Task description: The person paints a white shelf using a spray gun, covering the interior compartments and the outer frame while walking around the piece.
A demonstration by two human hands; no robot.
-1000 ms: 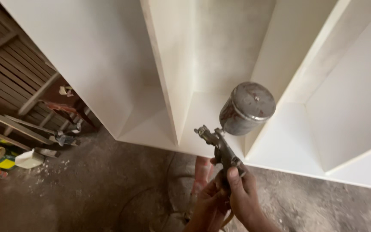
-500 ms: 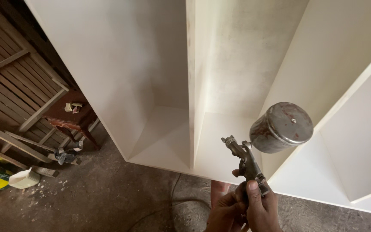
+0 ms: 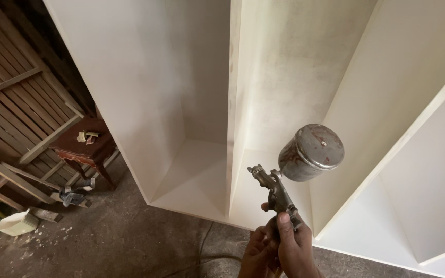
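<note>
A metal spray gun (image 3: 279, 193) with a round grey cup (image 3: 311, 152) on top points left toward a tall white cabinet (image 3: 202, 170) with upright dividers. My right hand (image 3: 295, 247) is wrapped around the gun's handle, thumb up along its back. My left hand (image 3: 256, 255) sits just below and to the left, fingers closed on the bottom of the handle. The nozzle is close to the front edge of the middle divider (image 3: 233, 123). A faint haze hangs over the left compartment's wall.
A small dark wooden stool (image 3: 86, 146) with scraps on it stands left of the cabinet. Slatted wooden panels (image 3: 11, 98) lean behind it. A white tub (image 3: 17, 223) and tools lie on the dusty concrete floor (image 3: 119, 242). A hose curves on the floor below.
The view has shifted left and down, so the cabinet's left compartment fills more of the picture. The gun and both hands sit further right and lower in the picture, grip unchanged.
</note>
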